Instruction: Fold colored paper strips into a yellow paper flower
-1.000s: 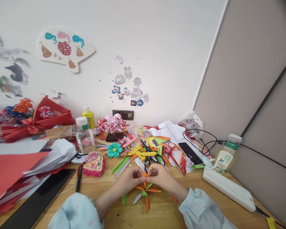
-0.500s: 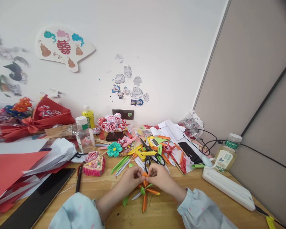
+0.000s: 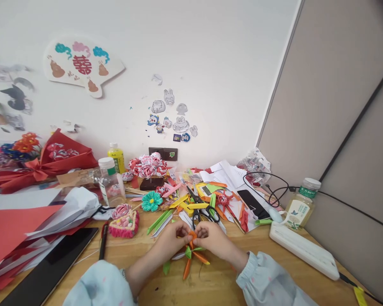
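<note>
I ran the left hand and the right hand facing each other at the front of the wooden table, just on the near side of the black-handled scissors. Between and below them was the paper star, a cluster of folded strips in orange, green and white. Thumb and fingertips of each hand were together, apparently clamped on the upper orange strip from its two sides; the exact contact was partly hidden behind the knuckles.

Technique, my judgement: the step looked like pinching or shaping that strip's end. It called for light, equal pressure from both thumbs, with the fingertips close to the fold. Pulling the hands apart would have risked tearing the paper or loosening the centre. Both wrists were best held low so the other strips were not crushed.

Orientation: the star had no single long axis, its strips spreading outward from a green middle. The upper orange strip ran away from me, its pinched end toward the scissors. Roughly opposite, the near orange strip pointed back toward me, slightly left. The side orange strip pointed right and a little toward me. I could not tell how the strips were joined.
</note>
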A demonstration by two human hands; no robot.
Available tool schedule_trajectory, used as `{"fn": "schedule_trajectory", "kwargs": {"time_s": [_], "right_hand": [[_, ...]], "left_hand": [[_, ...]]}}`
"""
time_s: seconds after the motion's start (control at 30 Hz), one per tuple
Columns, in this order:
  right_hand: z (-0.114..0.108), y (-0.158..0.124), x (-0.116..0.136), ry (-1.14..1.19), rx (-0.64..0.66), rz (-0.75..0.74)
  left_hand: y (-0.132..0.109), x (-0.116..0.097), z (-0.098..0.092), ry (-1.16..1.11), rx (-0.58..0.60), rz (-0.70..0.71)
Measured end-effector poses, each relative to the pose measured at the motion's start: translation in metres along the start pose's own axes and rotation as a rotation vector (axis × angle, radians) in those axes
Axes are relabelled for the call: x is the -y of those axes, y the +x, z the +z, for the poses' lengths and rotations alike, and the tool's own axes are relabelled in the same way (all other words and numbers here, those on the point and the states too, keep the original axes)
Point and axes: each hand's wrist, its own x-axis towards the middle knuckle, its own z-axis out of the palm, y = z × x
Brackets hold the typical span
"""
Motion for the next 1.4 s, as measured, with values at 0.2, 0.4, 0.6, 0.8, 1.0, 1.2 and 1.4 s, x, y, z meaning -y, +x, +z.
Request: {"fn": "schedule_trajectory", "kwargs": {"time_s": [0.2, 0.4, 0.6, 0.8, 1.0, 1.2, 1.4], "right_hand": [[0.003, 0.001, -0.002, -0.001, -0.076, -0.027], [0.004, 0.000, 0.000, 0.003, -0.064, -0.040], [0.005, -0.005, 0.007, -0.143, -0.109, -0.097], [0.007, -0.007, 0.011, -0.229, -0.148, -0.145], [0.005, -0.008, 0.013, -0.258, -0.153, -0.169], [0.004, -0.009, 0.018, -0.249, -0.103, -0.165], [0.005, -0.009, 0.018, -0.297, -0.096, -0.160]], "left_hand": [[0.004, 0.003, -0.010, -0.031, 0.090, -0.036], [0.003, 0.002, -0.008, -0.046, 0.065, -0.078], [-0.001, -0.006, -0.006, -0.043, 0.049, -0.082], [0.000, -0.006, -0.009, -0.028, 0.052, -0.101], [0.001, -0.001, -0.008, -0.018, 0.097, -0.086], [0.000, -0.003, -0.007, 0.014, 0.087, -0.073], [-0.001, -0.006, -0.007, 0.033, 0.069, -0.041]]}}
